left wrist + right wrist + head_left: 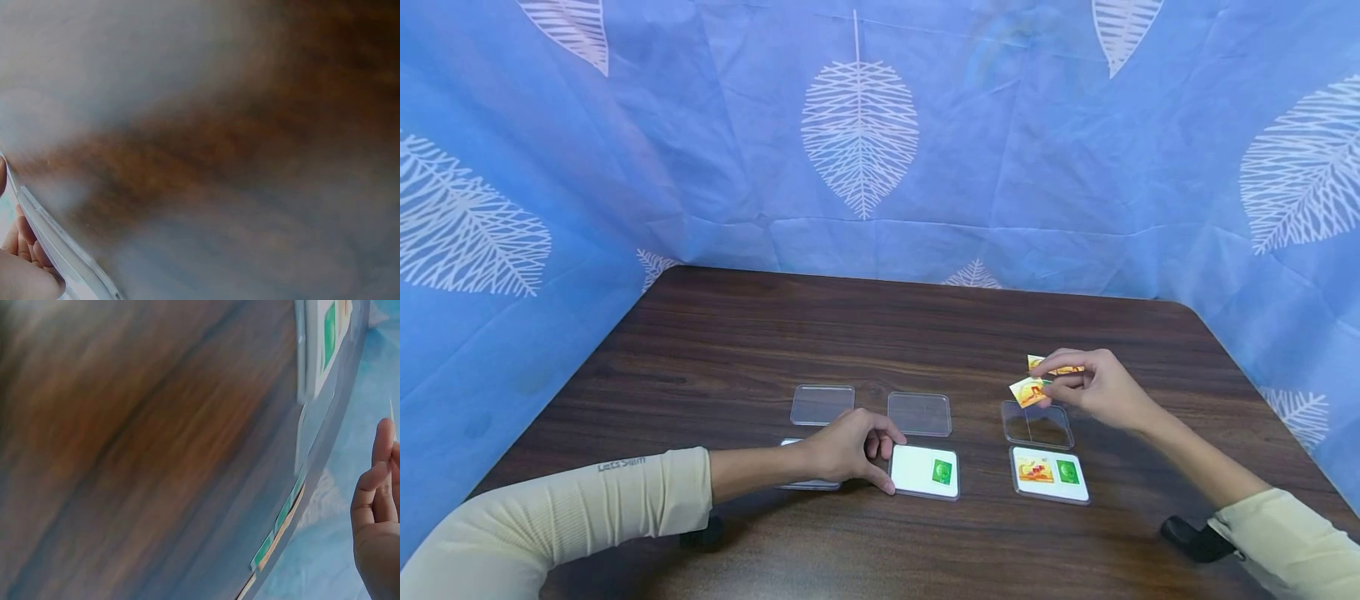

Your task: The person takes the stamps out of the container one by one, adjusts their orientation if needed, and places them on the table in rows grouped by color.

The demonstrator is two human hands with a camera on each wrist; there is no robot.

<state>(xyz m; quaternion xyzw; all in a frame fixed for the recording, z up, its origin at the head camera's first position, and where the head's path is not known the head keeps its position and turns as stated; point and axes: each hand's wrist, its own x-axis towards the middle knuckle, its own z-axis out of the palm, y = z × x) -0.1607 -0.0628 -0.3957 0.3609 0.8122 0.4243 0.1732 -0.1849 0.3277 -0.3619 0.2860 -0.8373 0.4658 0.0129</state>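
Note:
My right hand pinches a small yellow stamp between thumb and fingertips, up above a clear plastic lid. In the right wrist view the stamp shows only as a thin edge over the fingertips. With thumb and fingers at its left corners, my left hand holds a flat clear case with a white insert; one green stamp sits on the insert's right side. Right of it lies another white-insert case, bearing a yellow stamp and a green stamp.
More yellow stamps lie behind my right hand, with green stamps beside them in the right wrist view. Two clear lids, a left one and a middle one, lie farther back. My left forearm partly covers a third white-insert case.

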